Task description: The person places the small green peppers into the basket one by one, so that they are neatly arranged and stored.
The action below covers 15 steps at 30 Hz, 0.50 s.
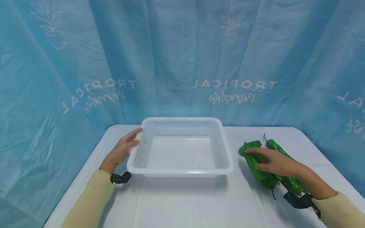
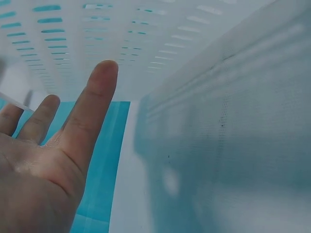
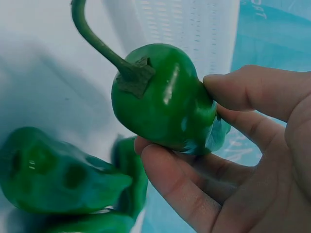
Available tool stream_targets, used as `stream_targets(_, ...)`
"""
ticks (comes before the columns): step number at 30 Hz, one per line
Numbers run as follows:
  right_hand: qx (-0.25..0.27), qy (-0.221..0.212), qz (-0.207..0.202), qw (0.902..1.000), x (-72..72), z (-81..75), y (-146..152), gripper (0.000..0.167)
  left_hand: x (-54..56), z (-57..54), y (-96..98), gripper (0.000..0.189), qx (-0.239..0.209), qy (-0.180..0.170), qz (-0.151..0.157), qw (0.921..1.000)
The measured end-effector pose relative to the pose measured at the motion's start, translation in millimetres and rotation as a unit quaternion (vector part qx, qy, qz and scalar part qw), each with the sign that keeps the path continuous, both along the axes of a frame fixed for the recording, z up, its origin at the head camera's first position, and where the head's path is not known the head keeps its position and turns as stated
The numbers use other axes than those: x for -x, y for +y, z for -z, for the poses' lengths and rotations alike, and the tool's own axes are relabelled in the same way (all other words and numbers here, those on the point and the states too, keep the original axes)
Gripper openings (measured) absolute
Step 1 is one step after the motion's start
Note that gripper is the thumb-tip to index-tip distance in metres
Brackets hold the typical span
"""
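Note:
A white plastic basket (image 1: 181, 153) with slotted walls stands mid-table. Its left rim meets the fingertips of my left hand (image 1: 121, 152); in the left wrist view the fingers (image 2: 95, 107) extend straight along the slotted wall. Over on the right, my right hand (image 1: 278, 163) holds a green pepper (image 3: 158, 97) between thumb and fingers, its curved stem pointing back at the wrist camera. Beneath and around that hand lie other green peppers (image 1: 278, 147), some partly hidden by the hand and forearm; one pepper (image 3: 53, 170) shows at lower left in the right wrist view.
A white cloth (image 1: 171, 205) covers the table. Blue printed curtains (image 1: 182, 63) hang behind it and along both sides. A dark wrist strap with a camera (image 1: 121, 178) sits on the left wrist, and another (image 1: 299, 201) on the right.

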State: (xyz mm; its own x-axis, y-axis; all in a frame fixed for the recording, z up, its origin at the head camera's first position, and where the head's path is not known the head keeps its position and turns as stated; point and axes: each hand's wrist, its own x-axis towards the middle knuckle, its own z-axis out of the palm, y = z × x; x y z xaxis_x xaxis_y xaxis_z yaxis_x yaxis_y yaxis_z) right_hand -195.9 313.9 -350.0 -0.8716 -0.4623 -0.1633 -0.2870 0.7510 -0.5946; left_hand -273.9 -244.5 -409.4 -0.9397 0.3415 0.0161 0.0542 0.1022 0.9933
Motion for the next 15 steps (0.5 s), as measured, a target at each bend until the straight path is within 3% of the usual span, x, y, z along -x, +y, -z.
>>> stream_targets(8, -0.014, 0.017, -0.02, 0.9996, 3.6, -17.9, -4, 0.059, -1.0, 2.8, 1.8, 0.069, -0.01, -0.02, -0.012, 0.9997)
stream_targets(15, -0.093, 0.065, -0.029, 0.9931, 7.7, -39.6, -16, 0.053, -2.5, 7.5, 3.2, 0.064, -0.01, -0.023, -0.028, 0.9993)
